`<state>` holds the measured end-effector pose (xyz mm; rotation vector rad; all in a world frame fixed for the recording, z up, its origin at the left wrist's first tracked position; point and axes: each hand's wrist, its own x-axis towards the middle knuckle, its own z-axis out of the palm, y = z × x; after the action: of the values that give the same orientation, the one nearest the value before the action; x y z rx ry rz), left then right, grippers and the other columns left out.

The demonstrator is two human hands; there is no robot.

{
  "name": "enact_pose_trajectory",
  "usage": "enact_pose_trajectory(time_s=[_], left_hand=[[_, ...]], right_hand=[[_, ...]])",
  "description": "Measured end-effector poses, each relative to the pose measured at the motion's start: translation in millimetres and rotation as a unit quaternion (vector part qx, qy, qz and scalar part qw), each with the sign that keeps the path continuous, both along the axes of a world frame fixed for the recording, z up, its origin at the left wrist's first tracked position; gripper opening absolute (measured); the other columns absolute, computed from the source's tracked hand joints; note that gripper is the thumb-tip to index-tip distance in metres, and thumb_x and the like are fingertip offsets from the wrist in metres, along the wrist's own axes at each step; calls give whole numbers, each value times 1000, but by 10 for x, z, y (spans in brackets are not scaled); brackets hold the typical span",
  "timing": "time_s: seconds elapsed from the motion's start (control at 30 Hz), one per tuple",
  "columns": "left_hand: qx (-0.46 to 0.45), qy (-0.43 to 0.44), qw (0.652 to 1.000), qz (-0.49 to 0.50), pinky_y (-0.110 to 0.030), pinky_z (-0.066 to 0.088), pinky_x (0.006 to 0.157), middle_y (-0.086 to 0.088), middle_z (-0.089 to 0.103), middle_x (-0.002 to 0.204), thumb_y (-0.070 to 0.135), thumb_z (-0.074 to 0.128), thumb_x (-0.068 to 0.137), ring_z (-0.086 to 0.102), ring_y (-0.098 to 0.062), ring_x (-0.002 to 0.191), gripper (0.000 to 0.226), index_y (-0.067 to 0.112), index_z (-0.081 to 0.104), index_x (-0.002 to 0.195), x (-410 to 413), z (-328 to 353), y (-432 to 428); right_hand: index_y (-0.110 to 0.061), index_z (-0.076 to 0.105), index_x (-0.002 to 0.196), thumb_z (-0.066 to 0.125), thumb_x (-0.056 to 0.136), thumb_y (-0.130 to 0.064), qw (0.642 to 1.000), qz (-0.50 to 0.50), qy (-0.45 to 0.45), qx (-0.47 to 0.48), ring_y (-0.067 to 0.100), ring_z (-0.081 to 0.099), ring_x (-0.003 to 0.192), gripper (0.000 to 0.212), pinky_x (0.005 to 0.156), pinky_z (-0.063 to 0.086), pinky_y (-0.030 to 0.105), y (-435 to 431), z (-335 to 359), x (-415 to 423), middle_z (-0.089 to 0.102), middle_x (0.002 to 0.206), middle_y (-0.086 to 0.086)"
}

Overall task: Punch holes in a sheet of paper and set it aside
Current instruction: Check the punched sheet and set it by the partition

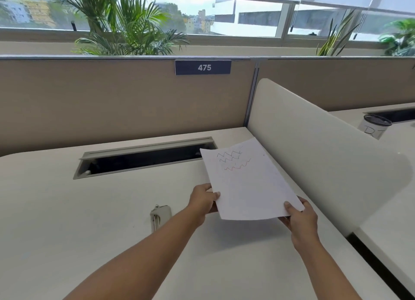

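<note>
One sheet of paper (249,183); one hole punch (160,214); two hands, the left hand (203,202) and the right hand (301,219); one cable slot (143,158) in the near table (67,221); one curved divider (314,147); one number sign (203,67); one cup (374,127); three plants: palm (125,23), spiky plant (336,37), bushy plant (402,37).

- Under our left hand (203,202) and right hand (301,219) lies a pale desk (67,221), which spreads well to the left of the left hand.
- Beyond the left hand we see an open cable slot (143,157) sunk in the desk, dark inside.
- Farther beyond both hands stands a tan partition (112,102) bearing a dark number plate (203,67) that reads 475.
- Just right of the right hand rises a white side divider (314,147) with a rounded top corner.
- Past it, well right of the right hand, we see a neighbouring desk (393,210) with a black-lidded cup (374,128).
- Far beyond the hands, a palm (125,23) stands before a window (247,17).
</note>
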<state>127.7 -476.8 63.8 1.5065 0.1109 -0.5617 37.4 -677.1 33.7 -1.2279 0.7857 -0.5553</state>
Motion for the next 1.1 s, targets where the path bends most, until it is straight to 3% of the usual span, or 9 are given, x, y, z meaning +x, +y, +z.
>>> enact_pose_trajectory(time_s=[0.27,0.37,0.43,0.53,0.63,0.7,0.8,0.9,1.1], left_hand=[[32,27,999,0,-25,58,57,-25,60,120,-18,50,83,65,-34,89,47,-4,49,127,208,-236,-374],[41,18,999,13,-33,59,68,-23,60,120,-19,51,81,65,-34,90,48,-4,51,127,266,-357,-472],[41,19,999,24,-37,57,77,-21,60,122,-19,52,80,65,-35,95,49,-3,51,127,284,-437,-524],[36,16,999,38,-36,57,78,-16,61,120,-19,53,79,65,-31,89,54,2,52,129,315,-535,-590],[36,6,998,43,-44,52,91,-16,60,123,-19,55,77,62,-34,103,62,6,48,133,352,-600,-663],[39,2,999,37,-44,52,91,-16,64,115,-19,55,76,62,-34,103,63,8,47,134,368,-612,-714],[38,0,999,32,-38,57,80,-6,65,97,-19,53,77,65,-26,85,63,11,48,132,379,-586,-773],[30,7,999,31,-42,57,80,-10,62,105,-19,53,78,65,-30,89,69,15,43,137,414,-577,-821],[57,-10,998,21,-45,55,85,-17,66,109,-17,53,79,65,-34,95,59,9,47,132,498,-559,-903]], right_hand=[[-7,49,122,54,90,0,998,10,54,-44,28,55,98,34,81,51,42,-477,-217,279,54,114,11],[-9,47,123,57,89,-7,986,9,99,-134,29,56,99,35,85,51,44,-560,-269,303,55,118,14],[-8,46,123,59,88,-8,961,-1,130,-244,30,56,105,38,85,47,40,-606,-292,299,56,120,14],[-4,50,122,59,87,-6,898,5,161,-410,33,52,112,36,87,43,39,-607,-326,299,55,123,18],[-5,58,117,59,87,-11,839,68,183,-508,32,51,116,30,98,42,42,-523,-398,338,59,123,17],[-12,56,124,56,90,-25,811,126,231,-522,24,42,131,36,113,28,43,-472,-479,381,51,138,11],[-21,45,135,47,92,-43,779,164,293,-529,17,23,143,48,117,10,42,-443,-599,443,34,151,2],[-22,41,138,43,93,-46,774,165,301,-532,17,19,144,51,118,8,44,-449,-654,496,30,153,2],[-22,40,138,42,93,-47,768,166,302,-540,17,18,144,51,117,8,44,-516,-677,591,30,153,1]])
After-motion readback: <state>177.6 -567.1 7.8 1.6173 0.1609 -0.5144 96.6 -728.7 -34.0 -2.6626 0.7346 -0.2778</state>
